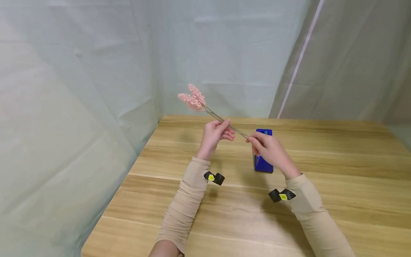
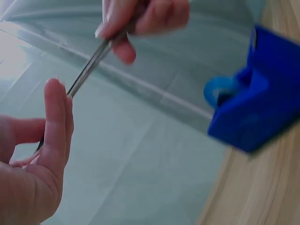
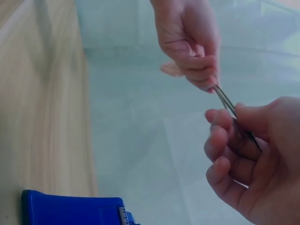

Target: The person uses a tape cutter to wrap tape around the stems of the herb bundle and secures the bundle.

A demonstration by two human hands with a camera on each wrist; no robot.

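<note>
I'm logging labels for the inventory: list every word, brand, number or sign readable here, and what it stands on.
None can be read.
Blue tape dispenser: no print shows in any view.
Yellow patches on the black wrist mounts: too small to tell if they bear text.
Pink flower stems, wooden table: unmarked.

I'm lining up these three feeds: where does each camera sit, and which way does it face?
Head: worn high, facing forward and down at the wooden table; both sleeved arms, left hand, right hand.
Left wrist: beside the left hand, facing the right hand's fingers and blue plastic tape dispenser.
Right wrist: beside the right hand, facing the left hand.
All share the thin-stemmed pink flower sprig and the dispenser.
</note>
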